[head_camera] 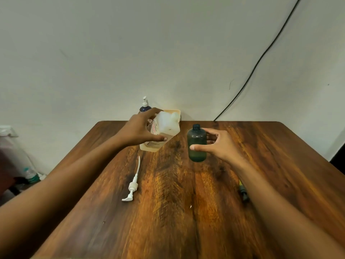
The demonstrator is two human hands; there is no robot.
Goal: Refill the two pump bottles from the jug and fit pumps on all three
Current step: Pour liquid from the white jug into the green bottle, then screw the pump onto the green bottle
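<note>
A person's left hand (139, 130) grips a translucent white jug (162, 130) at centre frame, fingers wrapped over its upper shoulder and thumb pressed low on the labelled face, tipping it to the right with its base corner close to or resting on the wooden table (186, 212); the jug's mouth appears still capped. Just right of it stands an uncapped dark green bottle (197, 144), upright, with the right hand (218, 144) curled partly open around it: the thumb touches the front of the bottle, while the fingers behind seem only loosely placed. A loose white pump (133, 186) with its long dip tube lies flat on the table at lower left of centre, well apart from both hands. At the table's far edge, behind the jug, a dark blue bottle (145, 108) already carries a pump, beside a cream-coloured tray (175, 112). A small dark object (243, 192) is half hidden by the right forearm. The jug looks rigid but bulky and probably heavy with liquid, best held across its flat sides or handle; the smooth, light green bottle would likely tip easily and wants a firm mid-body hold while being filled.
</note>
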